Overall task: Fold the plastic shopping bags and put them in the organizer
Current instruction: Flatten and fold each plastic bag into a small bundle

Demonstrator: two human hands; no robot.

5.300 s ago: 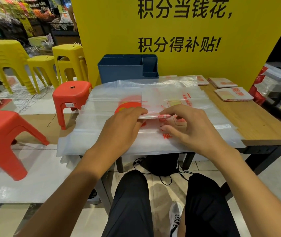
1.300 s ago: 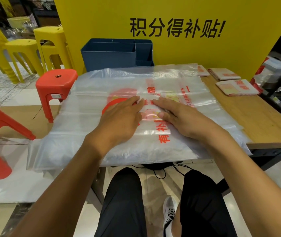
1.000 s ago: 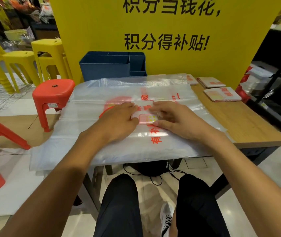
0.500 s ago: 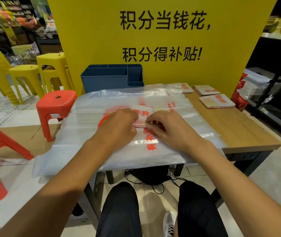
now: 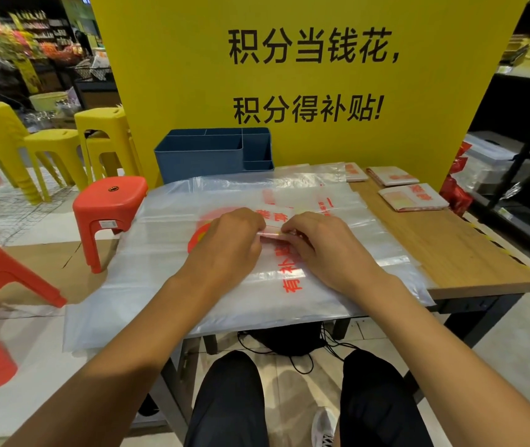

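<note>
Folded bag: a small, narrow packet of clear plastic with red print, edge-on to the camera, held just above the stack of flat bags at the middle of the table. Left hand pinches its left end with curled fingers; right hand pinches the right end, fingers likewise curled round it. Fingertips of the two hands nearly meet over the packet.

Stack of flat bags: translucent plastic sheets, red characters and a red circular mark showing through. It covers the left and middle of the table and overhangs the near and left edges. Sheet count in the stack cannot be told.

Counts: one bag in hand. Three finished folded bags lie flat on the far right of the table, apart from one another, one partly under the stack's far edge. One blue organizer stands at the far edge against the sign, with several compartments; no contents visible from this angle.

Surface: wooden table, light grain, dark metal frame. Behind it a yellow sign with black Chinese characters. To the left, two red stools and several yellow stools on a pale tiled floor; shop shelving behind them. Dark shelves with white containers at right. Black cables hang under the table.
</note>
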